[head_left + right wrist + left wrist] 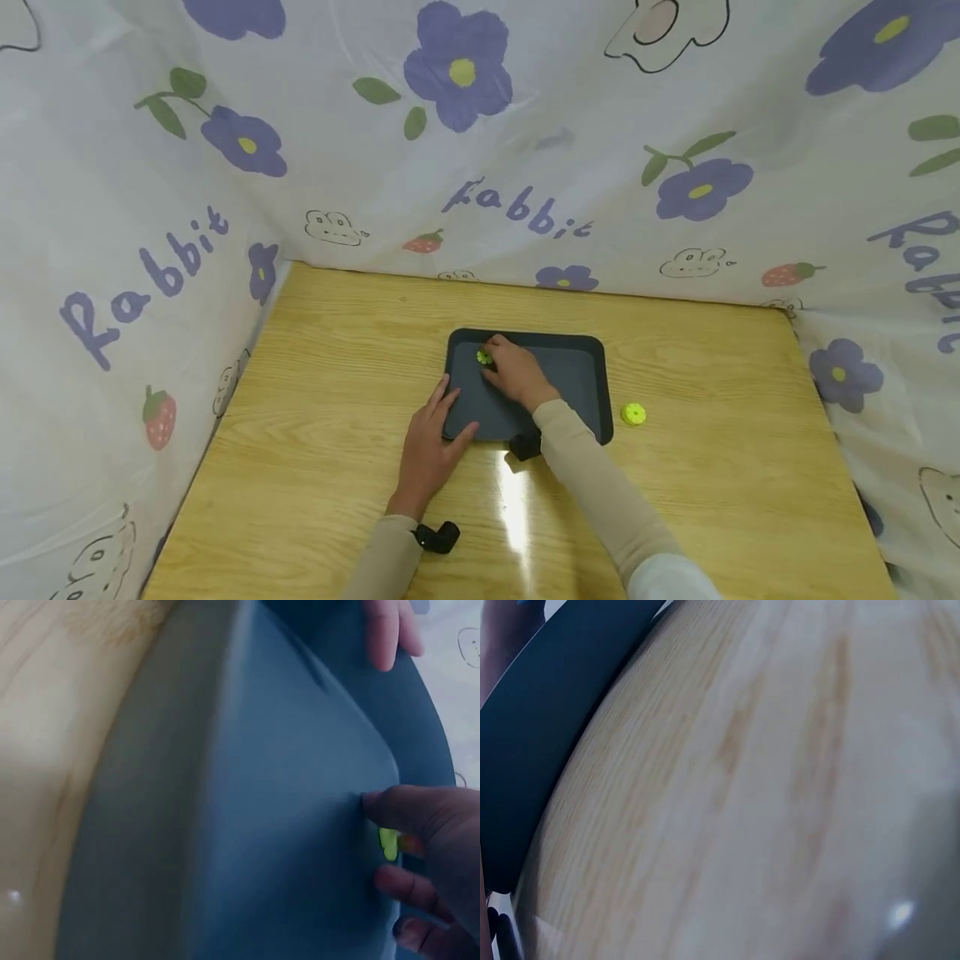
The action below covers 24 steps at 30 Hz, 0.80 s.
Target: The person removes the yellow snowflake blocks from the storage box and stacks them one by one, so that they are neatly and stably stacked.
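The wooden table (315,400) carries a dark tray (570,375) near its middle. Your left hand (431,437) lies flat, fingers straight, on the tray's near-left corner, steadying it. Your right hand (513,371) reaches into the tray's far-left corner, its fingers curled around a small yellow-green disc (483,357); whether the disc already rests on the tray floor cannot be told. By my judgement one disc is nearly placed, while a second yellow-green disc (633,413) lies on the table just off the tray's right edge.
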Each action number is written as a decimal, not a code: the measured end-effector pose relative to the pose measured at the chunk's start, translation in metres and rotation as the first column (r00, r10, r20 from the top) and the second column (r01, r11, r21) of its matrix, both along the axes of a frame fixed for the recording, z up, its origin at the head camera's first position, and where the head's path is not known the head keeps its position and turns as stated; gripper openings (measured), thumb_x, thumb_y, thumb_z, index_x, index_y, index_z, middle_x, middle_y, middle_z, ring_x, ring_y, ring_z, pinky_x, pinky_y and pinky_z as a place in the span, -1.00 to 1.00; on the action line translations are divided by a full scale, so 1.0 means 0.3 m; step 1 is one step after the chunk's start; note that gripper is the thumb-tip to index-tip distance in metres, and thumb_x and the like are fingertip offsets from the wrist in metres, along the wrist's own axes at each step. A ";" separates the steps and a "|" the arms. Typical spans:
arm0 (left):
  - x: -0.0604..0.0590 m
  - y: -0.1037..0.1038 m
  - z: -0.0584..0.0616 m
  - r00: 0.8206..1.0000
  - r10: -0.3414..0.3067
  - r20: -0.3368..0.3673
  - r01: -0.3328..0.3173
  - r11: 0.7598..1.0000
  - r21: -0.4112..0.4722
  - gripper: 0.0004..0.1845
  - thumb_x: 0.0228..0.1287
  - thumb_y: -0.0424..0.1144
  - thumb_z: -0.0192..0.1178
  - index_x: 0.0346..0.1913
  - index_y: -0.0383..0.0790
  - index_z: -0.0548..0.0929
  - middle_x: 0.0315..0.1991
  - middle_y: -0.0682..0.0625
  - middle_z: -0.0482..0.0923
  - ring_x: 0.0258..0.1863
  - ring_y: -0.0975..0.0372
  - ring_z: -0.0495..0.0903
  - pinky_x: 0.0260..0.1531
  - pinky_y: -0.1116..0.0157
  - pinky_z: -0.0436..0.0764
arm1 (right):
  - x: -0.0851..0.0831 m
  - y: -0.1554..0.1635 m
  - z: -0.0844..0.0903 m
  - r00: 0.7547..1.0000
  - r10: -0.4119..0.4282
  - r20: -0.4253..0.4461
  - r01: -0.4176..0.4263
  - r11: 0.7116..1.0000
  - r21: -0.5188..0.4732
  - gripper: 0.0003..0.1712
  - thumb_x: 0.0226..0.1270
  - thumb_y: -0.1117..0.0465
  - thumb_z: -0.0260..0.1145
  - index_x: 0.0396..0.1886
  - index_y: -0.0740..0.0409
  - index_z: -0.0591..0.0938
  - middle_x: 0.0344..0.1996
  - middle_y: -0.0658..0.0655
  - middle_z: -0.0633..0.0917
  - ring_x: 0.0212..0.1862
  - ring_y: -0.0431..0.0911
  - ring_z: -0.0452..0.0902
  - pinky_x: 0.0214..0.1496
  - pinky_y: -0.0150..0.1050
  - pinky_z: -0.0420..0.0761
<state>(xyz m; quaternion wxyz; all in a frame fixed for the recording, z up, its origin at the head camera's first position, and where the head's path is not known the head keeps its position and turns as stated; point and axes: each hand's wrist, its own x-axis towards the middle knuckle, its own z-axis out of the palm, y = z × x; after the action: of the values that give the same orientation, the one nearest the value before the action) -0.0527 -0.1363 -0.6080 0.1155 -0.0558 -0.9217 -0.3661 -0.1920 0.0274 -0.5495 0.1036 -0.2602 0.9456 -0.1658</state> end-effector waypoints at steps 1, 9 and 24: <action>-0.001 -0.001 0.001 1.000 0.002 -0.003 -0.002 1.000 0.001 -0.28 0.31 0.27 0.10 0.43 0.01 0.34 0.53 0.24 -0.05 0.35 0.07 0.29 0.22 -0.04 0.37 | 0.001 0.003 0.000 1.000 -0.007 -0.002 0.007 1.000 -0.015 -0.45 0.35 0.06 0.34 0.27 0.16 0.53 0.17 0.13 0.50 0.09 -0.04 0.55 0.10 -0.08 0.57; 0.000 -0.003 -0.010 1.000 0.001 -0.007 -0.001 1.000 0.001 -0.28 0.32 0.27 0.09 0.43 -0.01 0.34 0.53 0.25 -0.05 0.37 0.11 0.27 0.25 -0.02 0.34 | 0.009 0.021 -0.010 0.995 -0.088 0.055 0.093 0.992 -0.084 -0.49 0.29 0.04 0.39 0.17 0.16 0.61 0.07 0.16 0.51 0.00 -0.01 0.57 0.05 -0.06 0.58; -0.003 0.004 0.000 1.000 -0.005 -0.019 0.005 1.000 0.006 -0.29 0.32 0.26 0.10 0.41 -0.05 0.37 0.52 0.23 -0.04 0.37 0.11 0.28 0.25 -0.01 0.35 | 0.008 0.038 -0.010 0.999 -0.033 0.012 0.034 0.988 -0.149 -0.56 0.22 0.14 0.45 0.11 0.10 0.66 -0.23 0.07 0.64 -0.22 -0.11 0.55 -0.15 -0.14 0.59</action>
<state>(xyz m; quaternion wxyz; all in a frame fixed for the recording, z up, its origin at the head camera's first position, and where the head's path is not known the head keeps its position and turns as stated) -0.0536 -0.1350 -0.6079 0.1236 -0.0612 -0.9194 -0.3684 -0.1895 0.0388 -0.5524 0.0858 -0.2506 0.9342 -0.2389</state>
